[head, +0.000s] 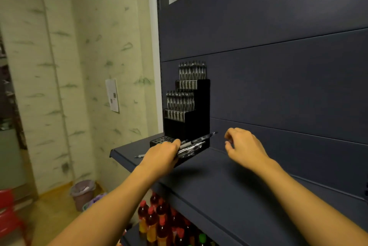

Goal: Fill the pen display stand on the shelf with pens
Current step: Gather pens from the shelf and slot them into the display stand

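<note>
With upper tiers of the pen display stand full, a left hand grips a bundle of pens over the empty bottom row, the right hand loosely curled, holding nothing.

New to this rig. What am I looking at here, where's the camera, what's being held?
No robot here: a person's two bare hands, filmed by one wide-angle camera worn on the head, looking forward and down. The left hand grips a bundle of pens in front of the black tiered stand on the dark shelf. The stand's upper two tiers hold pens; the lowest tier's holes look empty. The right hand hovers beside the stand, fingers loosely curled, holding nothing. One loose pen lies on the shelf near its left edge. Bottles stand below.
</note>
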The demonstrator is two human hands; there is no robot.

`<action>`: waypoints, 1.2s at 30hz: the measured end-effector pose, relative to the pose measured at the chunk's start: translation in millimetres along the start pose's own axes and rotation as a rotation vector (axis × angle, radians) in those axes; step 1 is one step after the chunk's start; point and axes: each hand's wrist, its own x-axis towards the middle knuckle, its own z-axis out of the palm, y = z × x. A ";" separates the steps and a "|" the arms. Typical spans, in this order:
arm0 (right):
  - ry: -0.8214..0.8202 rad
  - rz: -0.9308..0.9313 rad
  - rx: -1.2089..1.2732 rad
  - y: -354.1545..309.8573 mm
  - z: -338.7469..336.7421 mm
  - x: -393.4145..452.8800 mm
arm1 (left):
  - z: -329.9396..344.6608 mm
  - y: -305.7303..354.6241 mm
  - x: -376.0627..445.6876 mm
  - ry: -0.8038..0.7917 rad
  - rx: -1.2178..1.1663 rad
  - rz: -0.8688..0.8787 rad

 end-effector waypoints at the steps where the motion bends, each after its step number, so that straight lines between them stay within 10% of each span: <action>1: -0.001 -0.003 0.006 -2.2 5.7 7.8 | 1.4 -7.1 5.4 0.006 0.005 0.002; 36: 0.143 0.216 -0.049 -127.0 130.7 95.3 | 75.7 -223.0 85.4 0.073 -0.197 0.413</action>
